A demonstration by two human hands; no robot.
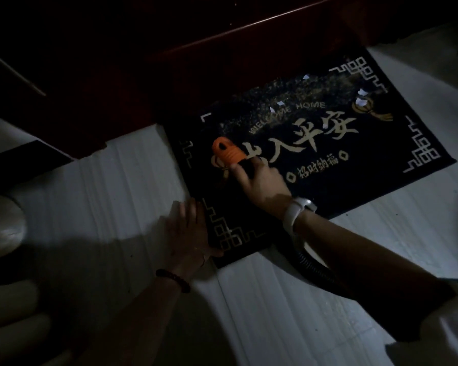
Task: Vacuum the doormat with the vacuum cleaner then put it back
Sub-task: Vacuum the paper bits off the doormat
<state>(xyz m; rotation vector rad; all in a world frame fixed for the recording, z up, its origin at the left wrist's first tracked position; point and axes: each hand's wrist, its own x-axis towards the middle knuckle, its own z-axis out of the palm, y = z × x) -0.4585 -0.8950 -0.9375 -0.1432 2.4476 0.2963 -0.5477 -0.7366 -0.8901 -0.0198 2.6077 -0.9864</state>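
A black doormat (381, 165) with gold lettering lies on the pale floor in front of a dark door. Fine dust and a few white paper scraps (440, 97) cover its far half. My right hand (262, 184) grips the vacuum's orange nozzle (226, 154), whose tip rests on the mat's left part. Behind my right wrist a black ribbed hose (315, 270) runs toward the lower right. Flat and with fingers together, my left hand (189, 233) presses down the mat's near left corner. The vacuum's body is out of sight.
A dark red wooden door and frame (222, 48) fills the top of the view, right behind the mat. Pale floor tiles (117, 194) surround the mat. A light rounded shape (3, 220) sits at the left edge. The scene is dim.
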